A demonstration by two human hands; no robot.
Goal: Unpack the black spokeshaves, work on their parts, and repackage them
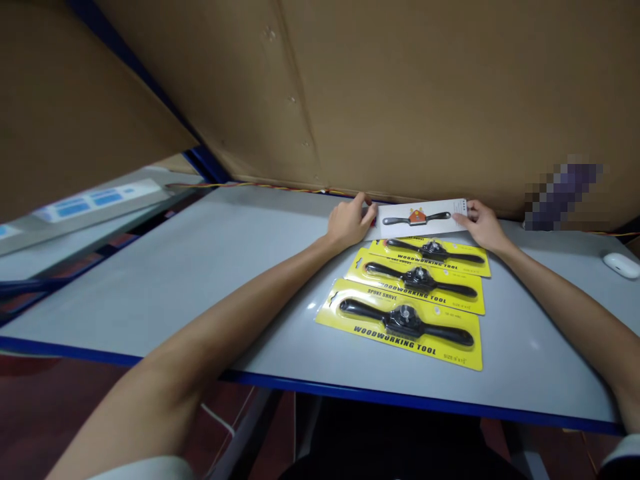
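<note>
My left hand (pixel 349 221) and my right hand (pixel 481 223) each grip one end of a white card package (pixel 423 218) that shows a black spokeshave with an orange centre. The package is at the far side of the grey table (pixel 200 267), tilted up towards me. In front of it lie three yellow "Woodworking Tool" spokeshave packs in a row: the far one (pixel 435 255), the middle one (pixel 417 280) and the nearest one (pixel 403 323). Each holds a black two-handled spokeshave under a clear blister.
Large brown cardboard sheets (pixel 400 93) stand along the table's back edge and hang over the left. A white computer mouse (pixel 621 265) sits at the far right. A red-yellow wire (pixel 260 186) runs along the back edge. The blue front edge (pixel 400 399) is close to me.
</note>
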